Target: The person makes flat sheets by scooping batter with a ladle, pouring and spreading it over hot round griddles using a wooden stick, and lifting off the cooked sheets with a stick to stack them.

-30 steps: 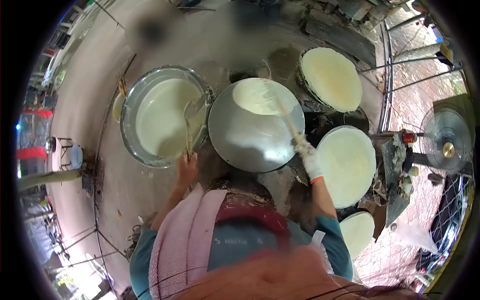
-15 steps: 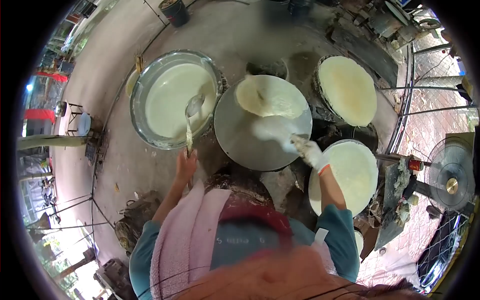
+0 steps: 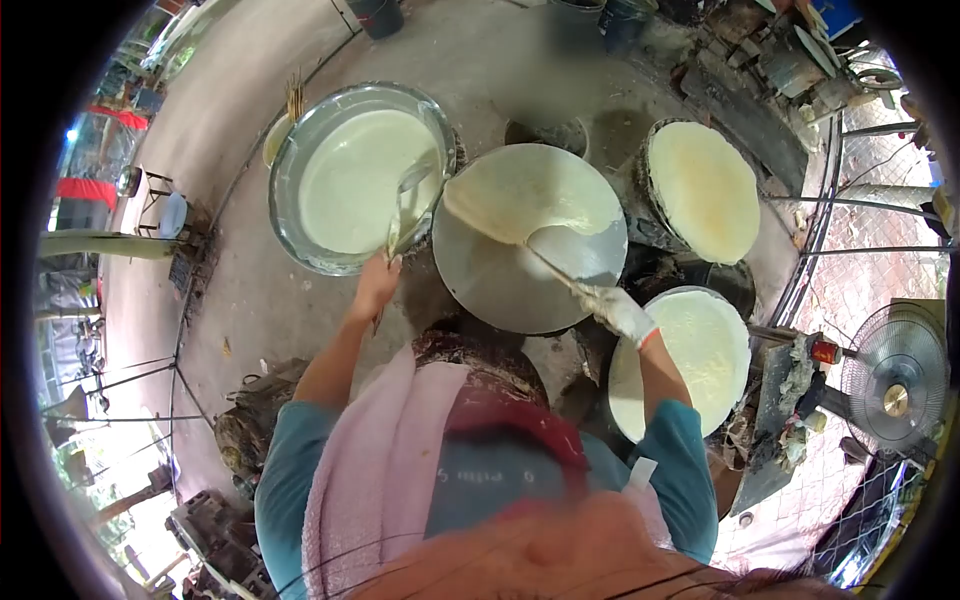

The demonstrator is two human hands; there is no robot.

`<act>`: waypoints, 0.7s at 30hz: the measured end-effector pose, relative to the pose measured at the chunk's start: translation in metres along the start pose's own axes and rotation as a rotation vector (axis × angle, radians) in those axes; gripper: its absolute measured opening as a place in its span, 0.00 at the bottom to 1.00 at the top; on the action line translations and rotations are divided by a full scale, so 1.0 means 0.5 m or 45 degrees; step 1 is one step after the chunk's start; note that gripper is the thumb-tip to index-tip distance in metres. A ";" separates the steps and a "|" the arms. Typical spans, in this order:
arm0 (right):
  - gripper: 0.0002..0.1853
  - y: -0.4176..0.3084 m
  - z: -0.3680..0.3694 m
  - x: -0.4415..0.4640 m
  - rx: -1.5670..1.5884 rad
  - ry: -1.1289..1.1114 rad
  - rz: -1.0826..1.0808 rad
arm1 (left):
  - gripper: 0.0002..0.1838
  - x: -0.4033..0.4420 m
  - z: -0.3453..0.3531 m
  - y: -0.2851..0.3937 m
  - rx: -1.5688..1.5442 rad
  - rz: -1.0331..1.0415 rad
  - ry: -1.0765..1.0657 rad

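My left hand (image 3: 377, 285) is closed around the handle of a metal ladle (image 3: 414, 178), whose bowl is over the pale batter (image 3: 350, 180) in a wide metal basin (image 3: 285, 225). My right hand (image 3: 622, 316), in a white glove, grips a batter spreader (image 3: 548, 262) with a thin handle. Its far end touches the wet batter (image 3: 530, 185) on the round griddle (image 3: 480, 290) in front of me. That batter covers the griddle's far part in a curved shape, leaving the near part bare grey metal.
Two more round griddles at my right carry pale sheets: a browning one (image 3: 703, 190) farther off, a whiter one (image 3: 688, 365) nearer. A standing fan (image 3: 895, 385) is at far right. Buckets (image 3: 376, 16) stand beyond, and a bundle of sticks (image 3: 294, 98) is behind the basin.
Batter on the middle griddle has spread leftward to the edge. The spreader, blurred by motion before, shows more clearly now. The ladle remains over the basin; the view has shifted slightly.
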State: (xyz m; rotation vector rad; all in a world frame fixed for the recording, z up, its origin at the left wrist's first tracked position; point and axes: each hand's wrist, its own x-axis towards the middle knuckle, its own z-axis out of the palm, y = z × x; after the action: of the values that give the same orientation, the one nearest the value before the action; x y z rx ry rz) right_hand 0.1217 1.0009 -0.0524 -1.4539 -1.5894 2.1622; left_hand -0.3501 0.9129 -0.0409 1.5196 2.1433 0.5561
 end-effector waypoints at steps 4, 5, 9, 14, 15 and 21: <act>0.22 0.079 -0.063 -0.002 0.975 0.045 -0.133 | 0.14 0.060 0.019 0.041 0.285 0.162 -0.095; 0.24 0.074 -0.060 0.004 1.001 0.336 -0.231 | 0.13 0.069 0.019 0.054 0.344 0.210 -0.146; 0.22 0.044 -0.055 0.066 0.544 0.079 -0.174 | 0.10 0.070 0.014 0.064 0.535 0.235 -0.240; 0.23 0.064 0.045 0.022 0.226 -0.042 -0.070 | 0.13 -0.026 -0.055 0.003 0.699 0.377 -0.381; 0.24 0.055 0.073 -0.018 0.242 -0.062 -0.011 | 0.13 -0.054 -0.072 -0.011 0.657 0.403 -0.501; 0.25 0.076 0.296 -0.189 0.744 0.314 -0.007 | 0.14 -0.165 -0.064 -0.059 0.471 0.352 -0.710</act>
State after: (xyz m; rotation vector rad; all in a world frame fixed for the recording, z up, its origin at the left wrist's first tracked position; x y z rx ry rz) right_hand 0.0827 0.8282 -0.0217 -1.4298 -0.7832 2.0867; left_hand -0.3671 0.8233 -0.0209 1.9054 1.6681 -0.1905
